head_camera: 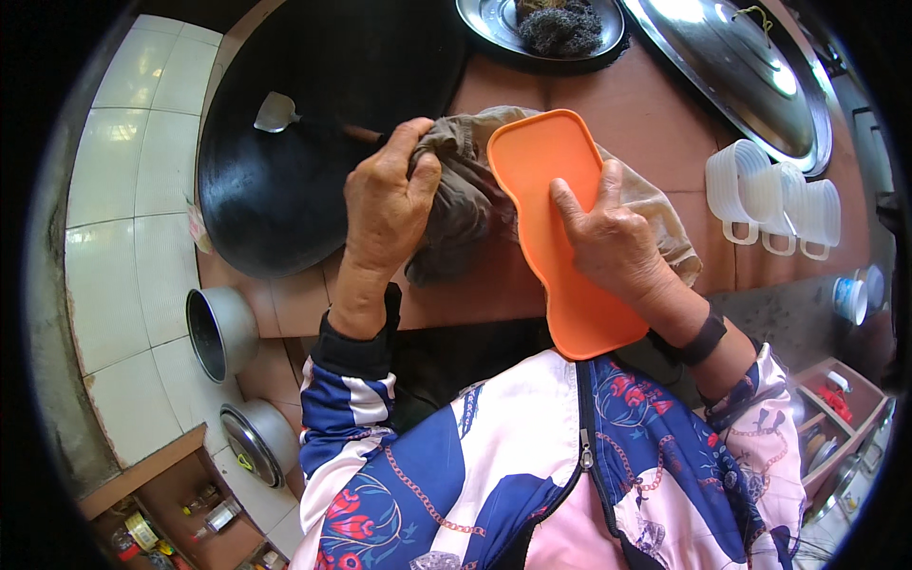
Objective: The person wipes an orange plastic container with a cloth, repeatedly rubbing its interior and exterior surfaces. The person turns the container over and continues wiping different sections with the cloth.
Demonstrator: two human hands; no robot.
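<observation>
My left hand grips a bunched grey-brown cloth near the wok's rim. In my right hand is an orange wavy-edged plastic tray or lid, tilted in front of my chest. Two of my right fingers lie spread across its face; the thumb is hidden. Part of the cloth hangs behind the orange piece and shows again to its right. Under and beyond my left hand lies a big black wok, with a metal spatula resting inside.
Steel wool sits in a metal dish at the back. A large metal lid lies back right, near translucent handled plastic containers. Metal pots stand at left by the tiled ledge. Shelves with bottles are lower left.
</observation>
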